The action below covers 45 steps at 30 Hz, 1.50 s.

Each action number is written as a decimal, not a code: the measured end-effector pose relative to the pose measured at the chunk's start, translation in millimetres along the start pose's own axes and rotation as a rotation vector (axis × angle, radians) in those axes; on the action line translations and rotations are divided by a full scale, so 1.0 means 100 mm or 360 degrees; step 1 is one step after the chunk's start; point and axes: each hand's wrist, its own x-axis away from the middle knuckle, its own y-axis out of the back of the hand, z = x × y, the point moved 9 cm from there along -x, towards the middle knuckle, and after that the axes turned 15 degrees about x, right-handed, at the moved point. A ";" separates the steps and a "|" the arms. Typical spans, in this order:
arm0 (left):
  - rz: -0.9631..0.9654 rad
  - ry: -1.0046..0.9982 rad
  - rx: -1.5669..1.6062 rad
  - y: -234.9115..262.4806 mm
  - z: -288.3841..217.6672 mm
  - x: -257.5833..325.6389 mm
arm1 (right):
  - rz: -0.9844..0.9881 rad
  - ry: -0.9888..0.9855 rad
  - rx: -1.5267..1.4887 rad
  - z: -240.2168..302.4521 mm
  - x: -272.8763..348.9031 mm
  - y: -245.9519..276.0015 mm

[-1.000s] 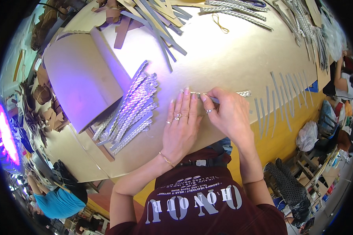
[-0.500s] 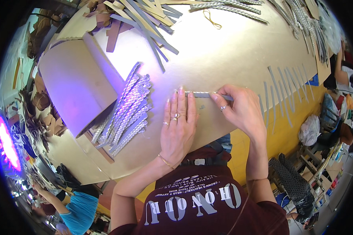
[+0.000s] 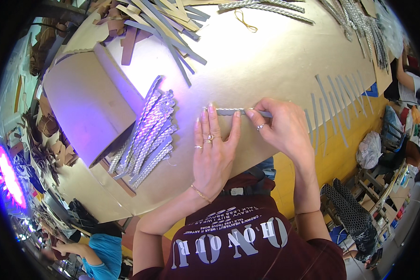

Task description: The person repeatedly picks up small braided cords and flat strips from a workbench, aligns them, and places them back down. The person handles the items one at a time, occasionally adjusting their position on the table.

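A thin silver braided cord lies along a narrow grey strip (image 3: pixel 227 112) on the table, running left to right in front of me. My left hand (image 3: pixel 213 148) rests flat on it, fingers stretched and spread, with the index fingertip further right along the strip. Close by, my right hand (image 3: pixel 283 127) pinches the strip between thumb and fingers, and a grey end shows under the curled fingers. To the left of my hands lies a pile of silver braided strips (image 3: pixel 149 133). Several plain grey strips (image 3: pixel 333 105) hang in a row over the table's right edge.
A curved brown board cover (image 3: pixel 88 102) stands at the left. Loose grey and tan strips (image 3: pixel 170 30) heap at the far side, near a yellow band loop (image 3: pixel 245 21). More braided cords (image 3: pixel 270 8) lie beyond. A bright lamp (image 3: pixel 9 177) glows at the far left.
My left index finger has spread away to the right along the strip, baring more of the cord between the fingers. My right hand's pinch has shifted slightly left.
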 end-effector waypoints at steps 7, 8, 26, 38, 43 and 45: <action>-0.0032 0.0057 0.0007 0.02 -0.06 -0.03 | -0.0138 0.0007 0.0056 0.01 0.10 0.02; -0.0030 0.0055 0.0038 0.01 -0.06 -0.02 | -0.0140 -0.0030 0.0076 -0.03 0.13 0.03; 0.0073 0.0024 0.0306 -0.05 -0.13 -0.08 | 0.0000 -0.0093 -0.0137 -0.31 0.06 0.07; 0.0057 0.0104 0.0056 -0.05 -0.32 -0.18 | -0.0295 -0.0329 -0.0240 -0.42 0.22 0.13; 0.0140 -0.0014 0.0295 -0.11 -0.38 -0.18 | -0.0559 -0.0156 -0.0392 -0.35 0.40 0.29; 0.0137 -0.0026 0.0262 -0.13 -0.38 -0.19 | -0.0587 -0.0009 -0.0391 -0.25 0.43 0.31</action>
